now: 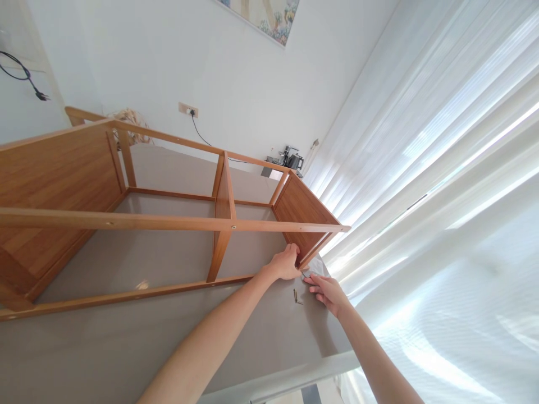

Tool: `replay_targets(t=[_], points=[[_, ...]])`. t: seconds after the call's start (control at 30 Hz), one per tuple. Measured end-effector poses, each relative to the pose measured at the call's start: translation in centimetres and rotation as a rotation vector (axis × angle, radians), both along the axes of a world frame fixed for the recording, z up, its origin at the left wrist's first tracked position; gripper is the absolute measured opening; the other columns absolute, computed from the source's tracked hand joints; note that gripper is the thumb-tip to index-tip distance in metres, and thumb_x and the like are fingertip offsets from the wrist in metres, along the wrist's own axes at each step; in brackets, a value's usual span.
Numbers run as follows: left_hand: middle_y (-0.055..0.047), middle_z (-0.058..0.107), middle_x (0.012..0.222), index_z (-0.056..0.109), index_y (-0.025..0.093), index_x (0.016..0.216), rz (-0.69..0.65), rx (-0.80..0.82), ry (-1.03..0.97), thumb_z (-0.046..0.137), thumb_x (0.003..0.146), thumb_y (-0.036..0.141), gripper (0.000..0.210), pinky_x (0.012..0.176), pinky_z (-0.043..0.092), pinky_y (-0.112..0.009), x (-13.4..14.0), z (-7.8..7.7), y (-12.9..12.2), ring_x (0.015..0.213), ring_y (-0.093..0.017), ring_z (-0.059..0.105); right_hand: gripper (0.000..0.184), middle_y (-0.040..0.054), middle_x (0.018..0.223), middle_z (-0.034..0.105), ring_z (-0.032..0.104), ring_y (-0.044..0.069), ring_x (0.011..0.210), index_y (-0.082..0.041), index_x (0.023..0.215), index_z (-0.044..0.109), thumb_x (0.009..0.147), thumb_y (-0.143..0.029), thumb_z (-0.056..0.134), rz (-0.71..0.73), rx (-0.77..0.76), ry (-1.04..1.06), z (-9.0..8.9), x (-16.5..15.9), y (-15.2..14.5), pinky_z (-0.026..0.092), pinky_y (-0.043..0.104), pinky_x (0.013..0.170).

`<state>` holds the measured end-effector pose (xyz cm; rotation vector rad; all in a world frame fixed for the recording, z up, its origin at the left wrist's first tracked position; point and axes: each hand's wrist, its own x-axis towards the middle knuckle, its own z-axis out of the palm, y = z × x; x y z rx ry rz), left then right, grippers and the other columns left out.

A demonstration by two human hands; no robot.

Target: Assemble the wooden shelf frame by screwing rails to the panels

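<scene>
A wooden shelf frame (177, 221) lies on its side on a grey-topped table (126, 336). My left hand (286, 262) is closed around its lower right corner, next to the end panel (305, 210). Just right of that corner, my right hand (326, 292) pinches a thin dark hex key (305, 274), whose far tip meets the corner; my fingers hide part of it. Several small screws (296, 296) lie on the tabletop between my forearms.
Sheer white curtains (421, 196) hang close along the right side. Behind the frame, a black kettle (295, 161) stands near the wall. A cord runs from a wall socket (188, 109). A bundle of pale strips (130, 120) sits at the back left.
</scene>
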<state>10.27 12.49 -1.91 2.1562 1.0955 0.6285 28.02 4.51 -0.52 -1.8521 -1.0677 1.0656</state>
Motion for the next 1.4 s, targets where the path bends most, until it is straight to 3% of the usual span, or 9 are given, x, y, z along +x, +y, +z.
replay_targets(t=[0.17, 0.3, 0.4, 0.53, 0.7, 1.0, 1.4], points=[[-0.008, 0.054, 0.125, 0.039, 0.024, 0.113, -0.007, -0.007, 0.013, 0.070, 0.073, 0.046, 0.055, 0.084, 0.052, -0.035, -0.1, 0.2, -0.1, 0.104, -0.025, 0.064, 0.035, 0.0092, 0.089, 0.075, 0.064, 0.015, 0.054, -0.019, 0.086, 0.063, 0.084, -0.053, 0.061, 0.000, 0.120, -0.127, -0.5, -0.7, -1.7, 0.045, 0.024, 0.044], [-0.007, 0.053, 0.126, 0.039, 0.024, 0.113, -0.007, -0.015, 0.019, 0.072, 0.071, 0.038, 0.055, 0.085, 0.052, -0.035, -0.1, 0.2, 0.0, 0.107, -0.026, 0.063, 0.043, 0.0058, 0.080, 0.074, 0.063, 0.019, 0.056, -0.021, 0.096, 0.063, 0.091, -0.061, 0.047, 0.052, 0.356, -0.476, -1.0, -1.3, -3.0, 0.048, 0.030, 0.058], [-0.007, 0.053, 0.126, 0.039, 0.024, 0.113, -0.005, -0.014, 0.015, 0.071, 0.071, 0.039, 0.055, 0.086, 0.052, -0.036, -0.1, 0.1, 0.0, 0.106, -0.026, 0.063, 0.045, 0.0073, 0.091, 0.074, 0.065, 0.020, 0.064, -0.021, 0.101, 0.063, 0.096, -0.058, 0.037, 0.122, 0.454, -0.661, -1.6, -1.3, -3.0, 0.048, 0.032, 0.067], [-0.007, 0.054, 0.123, 0.039, 0.025, 0.113, -0.006, -0.017, 0.007, 0.070, 0.073, 0.048, 0.056, 0.085, 0.052, -0.036, -0.1, 0.1, 0.1, 0.103, -0.026, 0.065, 0.044, 0.0077, 0.097, 0.073, 0.066, 0.021, 0.076, -0.022, 0.103, 0.064, 0.099, -0.053, 0.034, 0.193, 0.492, -0.763, -2.3, -1.1, -2.7, 0.047, 0.031, 0.071], [-0.008, 0.054, 0.123, 0.039, 0.024, 0.114, -0.001, -0.012, -0.013, 0.067, 0.075, 0.058, 0.058, 0.085, 0.052, -0.037, -0.1, 0.0, 0.0, 0.102, -0.026, 0.065, 0.045, 0.0065, 0.091, 0.072, 0.067, 0.022, 0.075, -0.022, 0.103, 0.064, 0.100, -0.052, 0.032, 0.211, 0.499, -0.829, -2.5, -1.3, -2.6, 0.046, 0.029, 0.068], [-0.009, 0.054, 0.122, 0.040, 0.024, 0.113, -0.001, -0.007, -0.024, 0.067, 0.074, 0.059, 0.059, 0.085, 0.052, -0.039, -0.1, 0.0, 0.0, 0.102, -0.028, 0.065, 0.050, 0.0063, 0.081, 0.071, 0.064, 0.021, 0.065, -0.022, 0.104, 0.064, 0.101, -0.055, 0.027, 0.242, 0.495, -0.912, -2.7, -1.3, -2.7, 0.045, 0.030, 0.062], [-0.010, 0.054, 0.123, 0.040, 0.024, 0.112, -0.004, -0.009, -0.034, 0.067, 0.074, 0.062, 0.060, 0.084, 0.052, -0.039, -0.1, 0.1, 0.0, 0.101, -0.028, 0.065, 0.047, 0.0086, 0.095, 0.073, 0.068, 0.022, 0.073, -0.021, 0.107, 0.064, 0.103, -0.050, 0.028, 0.266, 0.549, -0.971, -2.9, -1.3, -2.7, 0.046, 0.029, 0.065]])
